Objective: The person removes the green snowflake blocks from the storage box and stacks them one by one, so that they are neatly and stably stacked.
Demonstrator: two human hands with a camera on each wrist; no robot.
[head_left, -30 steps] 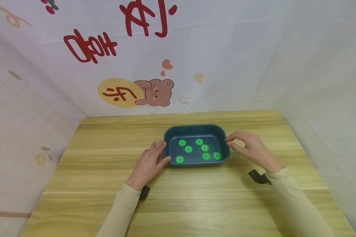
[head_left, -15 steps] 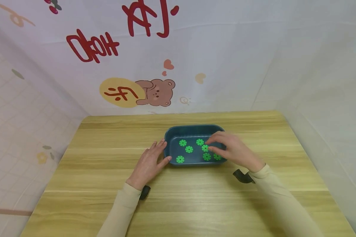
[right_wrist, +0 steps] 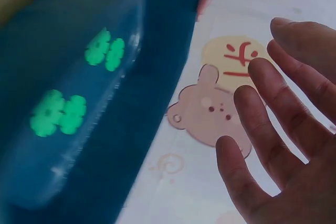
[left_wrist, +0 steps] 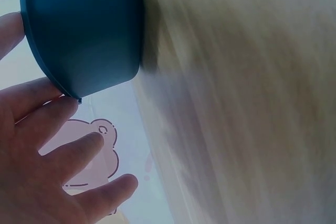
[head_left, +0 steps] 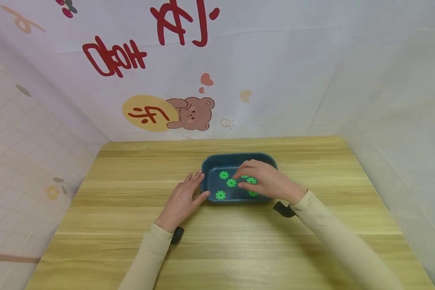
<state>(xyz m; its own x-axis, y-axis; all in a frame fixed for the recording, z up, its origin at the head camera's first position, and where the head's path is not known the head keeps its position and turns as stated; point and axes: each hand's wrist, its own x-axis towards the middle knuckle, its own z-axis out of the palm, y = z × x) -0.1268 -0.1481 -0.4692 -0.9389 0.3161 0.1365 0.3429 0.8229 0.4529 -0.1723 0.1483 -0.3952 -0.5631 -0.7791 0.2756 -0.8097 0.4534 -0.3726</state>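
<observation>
A dark blue rectangular tray (head_left: 217,160) with rounded corners sits on the table, several flat green notched discs (head_left: 220,195) lying on its floor. My left hand (head_left: 181,201) rests against the tray's left end, its fingers fairly straight and fingertips at the rim; the left wrist view shows this hand (left_wrist: 47,145) beside the tray wall (left_wrist: 84,30). Over the right half of the tray is my right hand (head_left: 268,179), thumb and index finger apart near a disc (head_left: 231,183). In the right wrist view, that hand (right_wrist: 283,124) has spread fingers and nothing between them. It hides some discs.
The wood-grain table (head_left: 217,249) extends around the tray on all sides. White cloth with a printed bear (head_left: 193,114) hangs behind its far edge, and cloth walls stand at the left and right. Each wrist wears a dark device (head_left: 284,209).
My right hand has moved left from the tray's right rim to above its inside, covering discs seen before. The left hand has stayed at the left end, and the tray has not moved.
</observation>
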